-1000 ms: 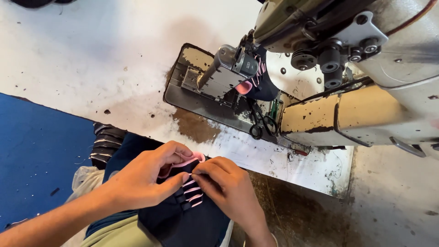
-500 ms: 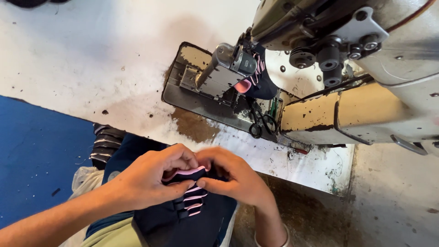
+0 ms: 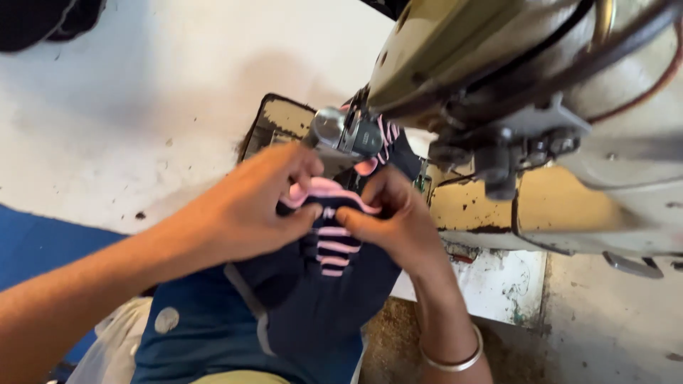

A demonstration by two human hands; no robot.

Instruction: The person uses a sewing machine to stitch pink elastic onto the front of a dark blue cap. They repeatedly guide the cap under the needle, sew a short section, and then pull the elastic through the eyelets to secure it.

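My left hand (image 3: 245,210) and my right hand (image 3: 391,220) both pinch the pink top edge of a dark navy fabric piece with pink stripes (image 3: 334,249). They hold it up close to the needle area of an old beige sewing machine (image 3: 498,92). The metal presser part (image 3: 341,131) sits just above my fingers, with another navy and pink piece (image 3: 391,139) lying under it. The fabric hangs down over my lap. A metal bangle (image 3: 455,359) circles my right wrist.
The white worn table top (image 3: 142,107) spreads to the left, stained around the machine bed (image 3: 274,117). A blue surface (image 3: 43,245) lies at the lower left. Dark fabric (image 3: 43,21) lies at the top left corner.
Both hands have lifted the striped fabric from lap level up toward the machine's needle area. The view has moved in closer to the machine.
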